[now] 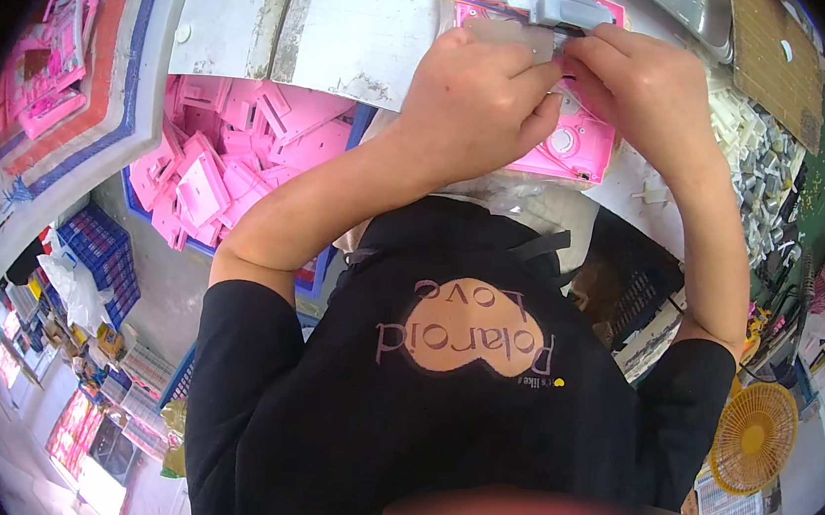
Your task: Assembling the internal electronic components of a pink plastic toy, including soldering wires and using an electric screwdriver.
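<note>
From where I stand, the pink casing (pixel 597 144) lies beneath both hands, long axis pointing away from the person. Left hand (pixel 483 95): fingers curled. Right hand (pixel 637 90): fingers pinched. Grip contents: cannot tell. Beyond the hands: grey module (pixel 570 13), crosswise. Black shirt (pixel 317 427), nearer: printed lettering.

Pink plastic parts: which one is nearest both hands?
The pink panel on the bench, beneath the left hand and right hand; other pink parts lie farther off, many heaped in the blue crate.
</note>
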